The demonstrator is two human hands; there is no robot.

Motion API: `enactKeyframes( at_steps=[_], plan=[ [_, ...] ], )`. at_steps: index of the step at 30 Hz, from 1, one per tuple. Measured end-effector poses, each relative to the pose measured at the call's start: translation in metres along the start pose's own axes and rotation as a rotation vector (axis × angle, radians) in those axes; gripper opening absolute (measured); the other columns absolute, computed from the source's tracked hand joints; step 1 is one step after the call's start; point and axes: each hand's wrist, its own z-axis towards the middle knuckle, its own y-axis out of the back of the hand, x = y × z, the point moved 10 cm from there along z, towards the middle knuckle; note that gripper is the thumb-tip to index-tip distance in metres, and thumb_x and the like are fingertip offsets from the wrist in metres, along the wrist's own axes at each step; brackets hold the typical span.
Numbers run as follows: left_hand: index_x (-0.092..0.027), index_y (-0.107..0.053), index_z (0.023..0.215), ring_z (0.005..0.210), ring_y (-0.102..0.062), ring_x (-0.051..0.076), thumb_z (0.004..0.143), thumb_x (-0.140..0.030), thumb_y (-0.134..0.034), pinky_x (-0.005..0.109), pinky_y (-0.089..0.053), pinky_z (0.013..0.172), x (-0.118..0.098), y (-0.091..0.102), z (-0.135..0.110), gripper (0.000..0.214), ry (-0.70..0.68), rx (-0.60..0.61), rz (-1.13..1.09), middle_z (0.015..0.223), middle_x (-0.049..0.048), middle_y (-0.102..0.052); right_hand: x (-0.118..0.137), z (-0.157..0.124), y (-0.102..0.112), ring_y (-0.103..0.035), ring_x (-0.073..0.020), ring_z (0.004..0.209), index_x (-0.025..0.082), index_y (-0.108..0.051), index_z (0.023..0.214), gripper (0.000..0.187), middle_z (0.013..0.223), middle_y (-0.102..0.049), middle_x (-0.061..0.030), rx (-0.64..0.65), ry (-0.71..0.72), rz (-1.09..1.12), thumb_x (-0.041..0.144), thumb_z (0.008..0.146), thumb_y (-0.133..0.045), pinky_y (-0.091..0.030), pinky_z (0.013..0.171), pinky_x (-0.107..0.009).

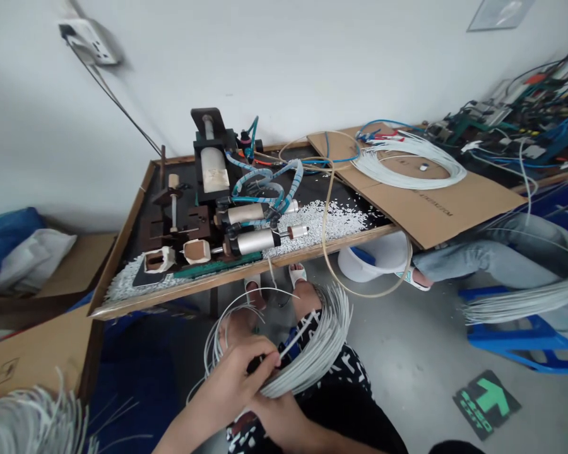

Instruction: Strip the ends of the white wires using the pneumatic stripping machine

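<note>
Both hands, left [236, 388] & right [277, 413], grip the white wire bundle [319, 343], right partly hidden, approx. over lap.

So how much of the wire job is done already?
Looks partly done. A finished-looking coil of white wires lies on the cardboard, and white scraps litter the bench by the machine. Right now the left hand and right hand hold a wire bundle in the lap. More loose wires wait at lower left, so probably plenty remains.
</note>
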Motion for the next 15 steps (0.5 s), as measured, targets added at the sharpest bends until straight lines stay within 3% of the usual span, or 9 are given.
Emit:
enactKeyframes(
  at_steps=[3,5,8,11,15],
  plan=[
    [-0.02,-0.063,0.087,0.082,-0.063,0.018,0.103,-0.041,-0.043,0.027,-0.047,0.075,0.004,0.009,-0.001,0.033,0.004,-0.122,-0.148,0.086,0.003,-0.067,-0.009,-0.001,-0.002,-0.074,-0.0226,0.074,0.017,-0.075,0.09,0.038,0.091,-0.076,-0.0081,0.033,-0.142,0.089,0.05,0.073,-0.066,-0.06,0.067,-0.033],
    [-0.02,-0.06,0.085,0.073,-0.062,0.015,0.104,-0.043,-0.042,0.026,-0.048,0.07,0.009,0.021,-0.004,0.035,-0.017,-0.235,-0.284,0.078,0.0017,-0.066,-0.013,-0.002,0.0,-0.075,-0.0221,0.078,0.017,-0.077,0.101,0.045,0.107,-0.076,-0.0093,0.056,-0.165,0.109,0.052,0.074,-0.07,-0.061,0.069,-0.031],
    [-0.021,-0.055,0.085,0.047,-0.044,0.009,0.104,-0.045,-0.045,0.02,-0.038,0.049,0.025,0.064,-0.018,0.033,-0.057,-0.577,-0.485,0.055,-0.0067,-0.05,-0.024,-0.001,0.006,-0.075,-0.0229,0.078,0.017,-0.079,0.107,0.059,0.117,-0.075,-0.011,0.052,-0.14,0.106,0.065,0.075,-0.068,-0.062,0.068,-0.033],
    [-0.02,-0.056,0.088,0.043,-0.033,0.007,0.1,-0.048,-0.053,0.018,-0.03,0.044,0.043,0.108,-0.035,0.031,-0.121,-0.899,-0.578,0.051,-0.011,-0.038,-0.038,0.003,0.014,-0.076,-0.0285,0.088,0.018,-0.082,0.1,0.065,0.117,-0.076,-0.0123,0.014,-0.145,0.108,0.074,0.071,-0.068,-0.062,0.066,-0.034],
    [-0.018,-0.058,0.084,0.044,-0.043,0.007,0.097,-0.051,-0.058,0.019,-0.036,0.045,0.058,0.14,-0.047,0.035,-0.115,-1.127,-0.453,0.056,-0.0067,-0.052,-0.045,0.006,0.018,-0.077,-0.0269,0.08,0.021,-0.083,0.097,0.073,0.116,-0.077,-0.0114,0.02,-0.139,0.055,0.083,0.064,-0.067,-0.062,0.064,-0.034]
  ],
)
